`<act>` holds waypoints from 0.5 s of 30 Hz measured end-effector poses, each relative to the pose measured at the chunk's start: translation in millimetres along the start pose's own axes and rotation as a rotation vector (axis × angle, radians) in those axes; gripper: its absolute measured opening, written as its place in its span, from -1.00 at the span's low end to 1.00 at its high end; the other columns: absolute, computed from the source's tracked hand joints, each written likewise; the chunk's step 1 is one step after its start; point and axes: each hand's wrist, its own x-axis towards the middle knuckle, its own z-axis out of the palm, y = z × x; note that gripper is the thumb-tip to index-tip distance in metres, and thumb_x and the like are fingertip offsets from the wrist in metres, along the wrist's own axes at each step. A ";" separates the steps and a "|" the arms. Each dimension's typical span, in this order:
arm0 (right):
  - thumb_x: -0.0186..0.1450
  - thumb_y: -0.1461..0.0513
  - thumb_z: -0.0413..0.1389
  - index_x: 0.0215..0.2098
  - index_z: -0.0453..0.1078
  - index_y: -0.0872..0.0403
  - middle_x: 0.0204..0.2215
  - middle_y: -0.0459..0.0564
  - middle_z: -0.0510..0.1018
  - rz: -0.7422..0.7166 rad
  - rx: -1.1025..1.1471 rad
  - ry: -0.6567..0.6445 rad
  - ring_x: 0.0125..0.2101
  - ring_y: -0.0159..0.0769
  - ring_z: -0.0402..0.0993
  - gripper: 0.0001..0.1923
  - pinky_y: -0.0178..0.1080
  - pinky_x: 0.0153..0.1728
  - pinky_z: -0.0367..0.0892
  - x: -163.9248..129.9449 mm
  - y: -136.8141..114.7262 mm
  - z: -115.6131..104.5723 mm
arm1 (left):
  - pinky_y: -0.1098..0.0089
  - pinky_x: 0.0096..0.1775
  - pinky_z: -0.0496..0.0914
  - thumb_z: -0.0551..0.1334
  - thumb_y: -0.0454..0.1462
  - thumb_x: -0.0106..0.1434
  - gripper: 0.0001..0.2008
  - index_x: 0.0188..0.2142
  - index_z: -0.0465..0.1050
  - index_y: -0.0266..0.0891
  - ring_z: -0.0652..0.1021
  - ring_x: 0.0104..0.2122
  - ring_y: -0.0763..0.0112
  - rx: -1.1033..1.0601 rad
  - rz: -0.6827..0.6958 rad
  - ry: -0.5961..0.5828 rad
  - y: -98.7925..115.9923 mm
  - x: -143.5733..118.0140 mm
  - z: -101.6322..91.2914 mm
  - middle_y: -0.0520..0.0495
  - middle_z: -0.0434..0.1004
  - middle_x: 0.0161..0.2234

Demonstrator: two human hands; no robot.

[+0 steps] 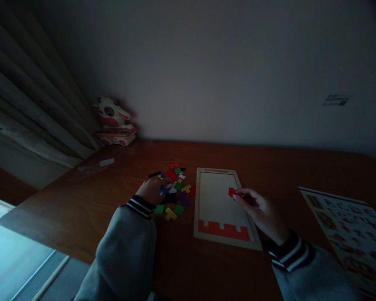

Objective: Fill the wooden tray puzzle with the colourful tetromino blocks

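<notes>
1. The right hand [260,207] is pinching a red piece [231,192], right of the middle of the frame. Its thumb and fingers are closing on it.
2. The red piece is showing over the right part of the board [217,170]. I cannot tell if it is touching the board.
3. The board is lying low in the middle of the frame. More red shapes [222,230] are sitting in a row inside its bottom edge, and the top of that row is making notches.
4. The left hand [151,190] is resting at the left side of the pile [178,186], left of the board. Its fingertips are bending down near a blue piece [163,190]. I cannot tell if they are gripping anything.
5. The pile is showing many colors. A yellow piece [171,214] is lying at its bottom, between two green ones.
6. Both arms are wearing gray sleeves [125,246] with striped cuffs, coming up from the bottom of the frame.
7. A sheet [351,234] with little pictures is lying at the lower right.
8. A toy cow [113,119] is sitting on the table [125,184], by the wall [225,83], at the upper left. A curtain [28,83] is hanging beside it.
9. A small sticker [336,100] is sticking to the wall at the upper right.
</notes>
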 end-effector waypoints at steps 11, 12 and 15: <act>0.19 -0.09 0.19 -0.19 0.47 0.00 -0.25 0.04 0.62 0.001 -0.004 -0.018 -0.24 -0.14 0.54 -0.61 -0.13 -0.23 0.45 0.1 1.4 0.2 | 0.27 0.02 0.42 0.21 -0.40 0.04 -0.64 -0.15 0.51 -0.13 0.56 -0.06 0.23 -0.087 0.155 -0.052 -9.2 3.3 -0.3 -0.07 0.58 -0.09; 0.19 -0.09 0.19 -0.19 0.47 0.00 -0.24 0.05 0.62 -0.001 -0.001 -0.021 -0.22 -0.14 0.54 -0.61 -0.13 -0.22 0.45 0.1 1.5 0.4 | 0.28 0.02 0.42 0.20 -0.40 0.06 -0.66 -0.16 0.51 -0.13 0.56 -0.06 0.25 -0.088 0.172 -0.043 -9.7 4.2 1.0 -0.06 0.58 -0.10; 0.18 -0.10 0.20 -0.20 0.47 0.01 -0.23 0.05 0.62 -0.001 0.009 -0.030 -0.20 -0.13 0.54 -0.60 -0.13 -0.21 0.45 0.1 1.3 1.0 | 0.30 0.00 0.42 0.19 -0.40 0.10 -0.70 -0.17 0.51 -0.12 0.56 -0.08 0.26 -0.089 0.214 -0.034 -12.5 7.5 6.2 -0.05 0.59 -0.12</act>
